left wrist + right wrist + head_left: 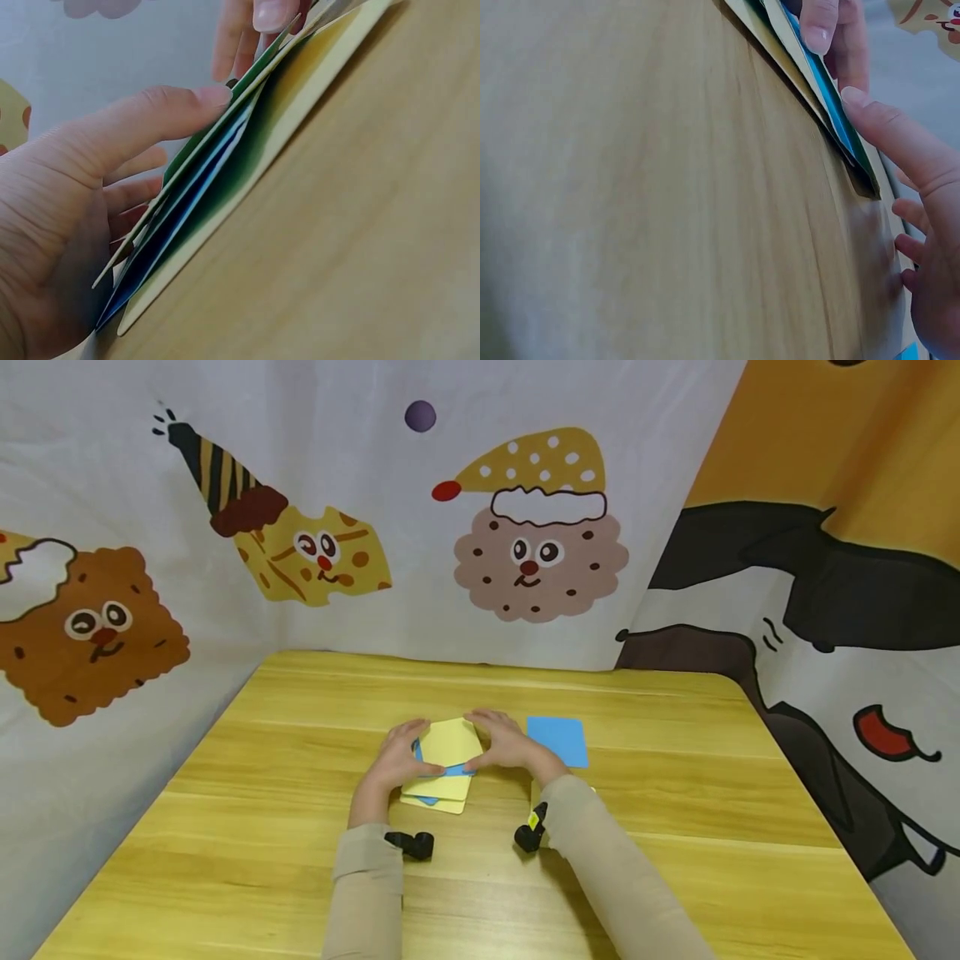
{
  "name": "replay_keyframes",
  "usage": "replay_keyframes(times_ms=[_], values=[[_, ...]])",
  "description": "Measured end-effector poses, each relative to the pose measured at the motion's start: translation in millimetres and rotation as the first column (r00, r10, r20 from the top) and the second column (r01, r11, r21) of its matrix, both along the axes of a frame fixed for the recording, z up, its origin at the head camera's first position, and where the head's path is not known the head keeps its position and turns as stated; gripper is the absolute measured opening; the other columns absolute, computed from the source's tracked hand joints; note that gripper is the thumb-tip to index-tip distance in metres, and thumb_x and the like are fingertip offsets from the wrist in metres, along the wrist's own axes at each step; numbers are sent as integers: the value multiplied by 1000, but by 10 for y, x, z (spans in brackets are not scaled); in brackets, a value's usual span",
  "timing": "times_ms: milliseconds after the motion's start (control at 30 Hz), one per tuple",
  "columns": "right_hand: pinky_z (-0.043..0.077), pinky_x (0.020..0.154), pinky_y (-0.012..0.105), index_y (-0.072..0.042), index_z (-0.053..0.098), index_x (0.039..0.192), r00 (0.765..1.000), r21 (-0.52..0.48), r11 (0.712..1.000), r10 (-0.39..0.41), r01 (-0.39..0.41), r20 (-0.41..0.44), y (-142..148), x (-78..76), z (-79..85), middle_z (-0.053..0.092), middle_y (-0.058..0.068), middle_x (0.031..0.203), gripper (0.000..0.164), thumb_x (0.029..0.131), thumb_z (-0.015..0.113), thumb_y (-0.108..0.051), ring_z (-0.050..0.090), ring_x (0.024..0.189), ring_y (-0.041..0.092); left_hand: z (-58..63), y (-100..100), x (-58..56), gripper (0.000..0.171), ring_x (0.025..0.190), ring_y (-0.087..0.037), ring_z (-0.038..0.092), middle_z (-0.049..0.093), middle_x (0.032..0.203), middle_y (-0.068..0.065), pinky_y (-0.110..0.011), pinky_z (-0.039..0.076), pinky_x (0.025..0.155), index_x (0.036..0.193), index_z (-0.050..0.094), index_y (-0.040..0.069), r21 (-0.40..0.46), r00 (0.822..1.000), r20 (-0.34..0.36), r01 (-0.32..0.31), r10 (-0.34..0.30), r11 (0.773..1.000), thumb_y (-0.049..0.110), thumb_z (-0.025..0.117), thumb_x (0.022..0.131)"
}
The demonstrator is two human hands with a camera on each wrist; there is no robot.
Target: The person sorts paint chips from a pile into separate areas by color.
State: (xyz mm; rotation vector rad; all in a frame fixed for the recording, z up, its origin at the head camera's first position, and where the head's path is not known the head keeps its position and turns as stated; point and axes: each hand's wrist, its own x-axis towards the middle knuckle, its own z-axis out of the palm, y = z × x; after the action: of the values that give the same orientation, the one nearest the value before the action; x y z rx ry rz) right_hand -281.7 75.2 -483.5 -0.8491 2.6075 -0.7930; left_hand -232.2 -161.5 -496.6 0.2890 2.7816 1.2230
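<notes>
Between both hands lies a loose pile of cards [435, 789], touched from either side, so neither hand is nearer. At its left, the left hand [396, 762] holds the upper cards, thumb along the near edge and fingers around the far side; at its right, the right hand [510, 745] grips them likewise. The pile is longest from its far end, capped by a yellow card [450, 742], toward the person, where lower cards jut out beyond the thumbs. The left wrist view shows gaps between its layers. Right of the pile, well apart, a blue card [557, 742] lies just beside the right wrist. Nearer the person and right of the pile, the right sleeve [622, 877] partly covers something yellow [535, 792]. Beneath the pile is a wooden table [247, 860].
</notes>
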Motion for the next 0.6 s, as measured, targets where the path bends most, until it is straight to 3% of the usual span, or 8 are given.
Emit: replay_keyframes(times_ms=[367,600], values=[[10,111,55,-17,28,152,999,76,997,23,-19,-48,-42,-7,-21,19,8,157,97,76,76,-52,11,142,34,11,9,15,95,140,-34,13,22,156,-10,-62,22,105,148,34,4,-51,1000,2,20,-20,998,36,84,74],[8,111,54,-18,28,152,999,81,996,23,-19,-44,-46,0,-43,18,5,157,97,76,75,-55,11,142,33,12,7,24,93,139,-33,15,24,154,-9,-61,23,105,147,37,4,-27,1000,2,30,-30,999,34,84,73]])
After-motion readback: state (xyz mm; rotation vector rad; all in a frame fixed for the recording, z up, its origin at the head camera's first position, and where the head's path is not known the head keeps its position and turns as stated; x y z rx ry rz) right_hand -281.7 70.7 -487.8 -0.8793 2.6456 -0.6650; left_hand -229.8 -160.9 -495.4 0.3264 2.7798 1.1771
